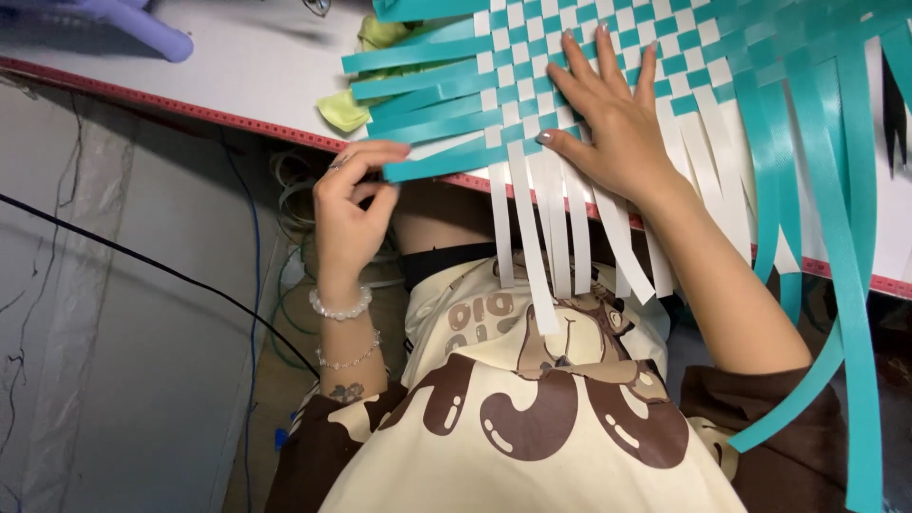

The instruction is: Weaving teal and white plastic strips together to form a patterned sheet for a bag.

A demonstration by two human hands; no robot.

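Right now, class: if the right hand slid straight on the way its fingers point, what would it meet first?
The right hand lies flat on the teal-and-white woven mat, fingers pointing away from the person. Going straight on, it would likely meet only more weave, up to the picture's top edge.

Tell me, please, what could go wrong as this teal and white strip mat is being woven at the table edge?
The left hand pinches the end of one teal strip; a hard pull might slide it out or skew the checked weave. The right hand presses only the middle, so outer rows could loosen. The white strips hang loose over the table edge and might crease or snag on the person's lap.
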